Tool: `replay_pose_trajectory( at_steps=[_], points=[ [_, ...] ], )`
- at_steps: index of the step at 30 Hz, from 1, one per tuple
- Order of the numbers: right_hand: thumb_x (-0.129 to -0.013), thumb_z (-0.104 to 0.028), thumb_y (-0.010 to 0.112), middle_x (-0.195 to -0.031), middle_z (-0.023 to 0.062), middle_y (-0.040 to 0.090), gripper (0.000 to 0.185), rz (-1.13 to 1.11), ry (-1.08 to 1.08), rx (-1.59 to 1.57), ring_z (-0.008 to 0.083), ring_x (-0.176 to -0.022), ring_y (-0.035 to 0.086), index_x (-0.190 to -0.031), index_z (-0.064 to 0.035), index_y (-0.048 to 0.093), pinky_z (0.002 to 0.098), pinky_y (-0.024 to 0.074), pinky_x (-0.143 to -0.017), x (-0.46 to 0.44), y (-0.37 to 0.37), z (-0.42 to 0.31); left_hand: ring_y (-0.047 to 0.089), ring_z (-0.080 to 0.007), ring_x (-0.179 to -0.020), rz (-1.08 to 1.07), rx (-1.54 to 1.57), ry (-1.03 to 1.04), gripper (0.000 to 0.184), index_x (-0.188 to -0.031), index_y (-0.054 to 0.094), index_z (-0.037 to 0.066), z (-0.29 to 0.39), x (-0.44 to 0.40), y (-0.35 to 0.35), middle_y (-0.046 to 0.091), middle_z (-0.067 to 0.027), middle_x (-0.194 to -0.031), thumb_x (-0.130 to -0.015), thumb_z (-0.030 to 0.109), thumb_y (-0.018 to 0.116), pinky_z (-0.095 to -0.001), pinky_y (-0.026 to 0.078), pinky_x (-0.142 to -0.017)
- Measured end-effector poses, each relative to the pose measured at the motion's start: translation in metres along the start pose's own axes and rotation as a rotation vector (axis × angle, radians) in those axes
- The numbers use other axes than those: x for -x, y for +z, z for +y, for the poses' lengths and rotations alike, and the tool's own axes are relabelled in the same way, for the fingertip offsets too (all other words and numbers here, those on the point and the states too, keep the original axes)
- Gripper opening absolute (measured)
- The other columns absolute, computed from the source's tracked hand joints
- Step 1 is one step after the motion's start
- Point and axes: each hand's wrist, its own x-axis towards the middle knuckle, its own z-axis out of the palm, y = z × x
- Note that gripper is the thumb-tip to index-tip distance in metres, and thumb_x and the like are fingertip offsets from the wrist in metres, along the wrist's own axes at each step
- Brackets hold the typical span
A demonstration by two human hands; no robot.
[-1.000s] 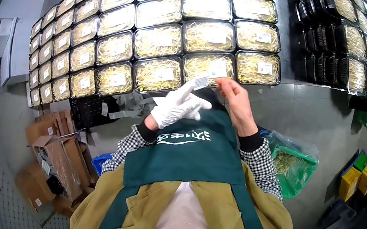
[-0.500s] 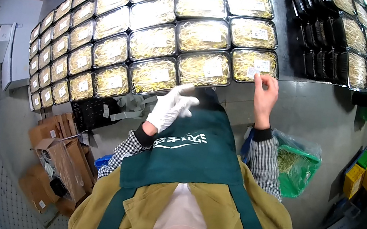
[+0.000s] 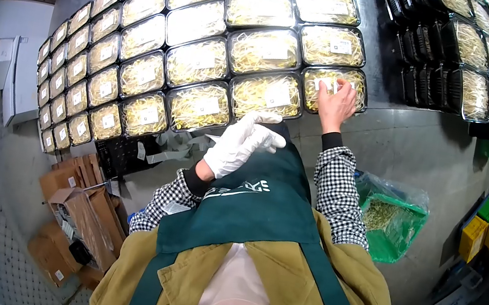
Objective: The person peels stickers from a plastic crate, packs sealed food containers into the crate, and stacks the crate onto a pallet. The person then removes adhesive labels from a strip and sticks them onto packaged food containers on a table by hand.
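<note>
My bare right hand (image 3: 337, 103) rests on the film of the front right tray of sprouts (image 3: 362, 101), fingers a little apart around a white label (image 3: 327, 86) partly hidden beneath them. My left hand (image 3: 244, 146), in a white glove, hovers over the dark green apron (image 3: 254, 209) just below the table edge. Its fingers are partly spread, and nothing shows in them. Nearest to it is a black tray of pale sprouts (image 3: 267, 93) with a white label on its film. Rows of similar wrapped trays extend to the left and back.
Stacked black trays of sprouts (image 3: 475, 94) stand at the right of the metal table (image 3: 381, 52). Below are a green crate (image 3: 396, 233) with sprout bits, yellow crates (image 3: 473, 237) at the right and cardboard boxes (image 3: 87, 223) at the left.
My right hand went right with a small label, then forward and down onto the corner tray. My left hand dipped slightly, then moved a little right. The trays appear shifted slightly left in view.
</note>
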Motion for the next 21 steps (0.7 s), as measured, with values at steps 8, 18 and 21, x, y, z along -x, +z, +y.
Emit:
replay_pose_trajectory(
  at_steps=[8, 18, 21],
  points=[
    [-0.089, -0.015, 0.064, -0.098, 0.0010, 0.063, 0.023, -0.969, 0.314, -1.343, 0.0065, -0.090, 0.055, -0.106, -0.0003, 0.063, 0.0206, 0.0421, -0.081, 0.030, -0.096, -0.062, 0.057, -0.0054, -0.062, 0.376, -0.251, 0.304, 0.019, -0.089, 0.066, 0.000, 0.004, -0.051, 0.009, 0.066, -0.0030, -0.075, -0.092, 0.018, 0.060, -0.0191, 0.043, -0.053],
    [-0.093, -0.013, 0.057, -0.086, -0.0019, 0.061, 0.014, -0.653, 0.239, -1.268, 0.0050, -0.081, 0.052, -0.092, -0.0002, 0.062, 0.0201, 0.0415, -0.075, -0.005, -0.085, -0.068, 0.058, -0.0061, -0.065, 0.270, 0.108, 0.058, 0.017, -0.096, 0.066, 0.000, 0.021, -0.078, 0.005, 0.065, -0.0017, -0.078, -0.088, 0.015, 0.065, -0.0196, 0.046, -0.054],
    [-0.093, -0.020, 0.057, -0.084, 0.0024, 0.058, 0.021, -0.451, 0.100, -0.884, 0.0087, -0.078, 0.052, -0.084, -0.0004, 0.059, 0.0250, 0.0420, -0.070, -0.081, -0.047, -0.045, 0.062, -0.0091, -0.078, 0.094, -0.163, 0.137, 0.019, -0.103, 0.063, -0.001, 0.014, -0.074, -0.005, 0.066, -0.0043, -0.089, -0.089, 0.012, 0.063, -0.0199, 0.050, -0.067]
  ],
)
